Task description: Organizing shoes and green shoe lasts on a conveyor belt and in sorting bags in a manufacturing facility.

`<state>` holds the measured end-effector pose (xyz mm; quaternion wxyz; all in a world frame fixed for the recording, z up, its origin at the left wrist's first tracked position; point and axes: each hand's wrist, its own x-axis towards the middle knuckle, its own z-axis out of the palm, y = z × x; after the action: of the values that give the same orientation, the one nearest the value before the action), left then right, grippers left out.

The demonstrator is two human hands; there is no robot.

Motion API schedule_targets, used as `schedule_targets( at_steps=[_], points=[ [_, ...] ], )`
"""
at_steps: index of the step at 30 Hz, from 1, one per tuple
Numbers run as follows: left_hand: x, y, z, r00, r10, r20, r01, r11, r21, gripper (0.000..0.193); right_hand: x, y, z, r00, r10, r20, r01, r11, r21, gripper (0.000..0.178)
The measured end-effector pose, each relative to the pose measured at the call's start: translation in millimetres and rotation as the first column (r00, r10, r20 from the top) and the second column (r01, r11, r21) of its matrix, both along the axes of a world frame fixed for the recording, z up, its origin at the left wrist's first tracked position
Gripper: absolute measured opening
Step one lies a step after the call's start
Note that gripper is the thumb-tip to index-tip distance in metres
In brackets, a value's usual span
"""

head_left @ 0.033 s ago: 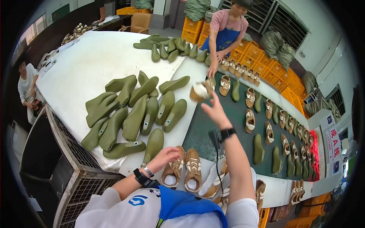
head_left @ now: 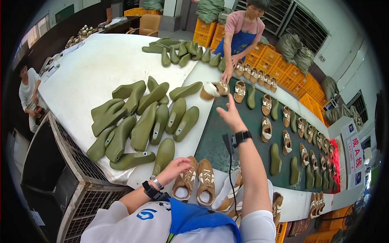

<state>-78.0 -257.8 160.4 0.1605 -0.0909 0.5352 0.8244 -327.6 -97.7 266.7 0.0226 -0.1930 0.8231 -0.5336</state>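
My right hand [head_left: 231, 116] reaches out over the edge of the green belt, fingers spread, with nothing in it. Just past its fingertips is a tan and white shoe [head_left: 210, 91], slightly blurred; a co-worker's hand [head_left: 227, 73] is close behind it, and I cannot tell whether they touch. My left hand [head_left: 176, 169] is held low with its fingers loosely bent and seemingly empty. It hovers beside the toe of a brown laced shoe [head_left: 186, 178], which stands next to a matching shoe [head_left: 206, 182] at the table's near edge.
Green shoe lasts [head_left: 144, 125] lie heaped on the white table [head_left: 101, 60] to the left. Shoes and lasts stand in rows along the green belt [head_left: 243, 162]. A black cable [head_left: 231, 174] hangs from my right wrist. Near left is a wire-sided cart [head_left: 87, 202].
The tan and white shoe has shifted slightly away from my right hand and tilted. My right hand's fingers point a little farther up. My left hand has barely moved.
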Motion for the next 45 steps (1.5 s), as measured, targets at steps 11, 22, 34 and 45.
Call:
schedule_targets(
  at_steps=[11, 22, 34, 45],
  points=[
    [11.5, 19.3, -12.5, 0.969, -0.211, -0.129, 0.18, 0.96, -0.215, 0.028, 142.4, 168.5, -6.0, 0.992, 0.076, 0.105, -0.11, 0.922, 0.371, 0.032],
    [-10.1, 87.2, 34.7, 0.786, -0.57, -0.24, 0.449, 0.793, -0.411, 0.025, 297.9, 215.2, -87.2, 0.862, -0.505, 0.038, 0.355, 0.655, 0.667, 0.068],
    [3.4, 123.4, 80.4, 0.453, -0.63, -0.631, 0.011, 0.712, -0.702, 0.066, 312.8, 225.6, -32.0, 0.818, -0.392, 0.421, 0.572, 0.632, -0.523, 0.037],
    [-21.0, 85.0, 57.1, 0.939, -0.288, -0.187, 0.309, 0.946, 0.094, 0.077, 306.6, 179.5, -52.0, 0.865, -0.386, 0.321, 0.418, 0.908, -0.033, 0.051]
  ],
)
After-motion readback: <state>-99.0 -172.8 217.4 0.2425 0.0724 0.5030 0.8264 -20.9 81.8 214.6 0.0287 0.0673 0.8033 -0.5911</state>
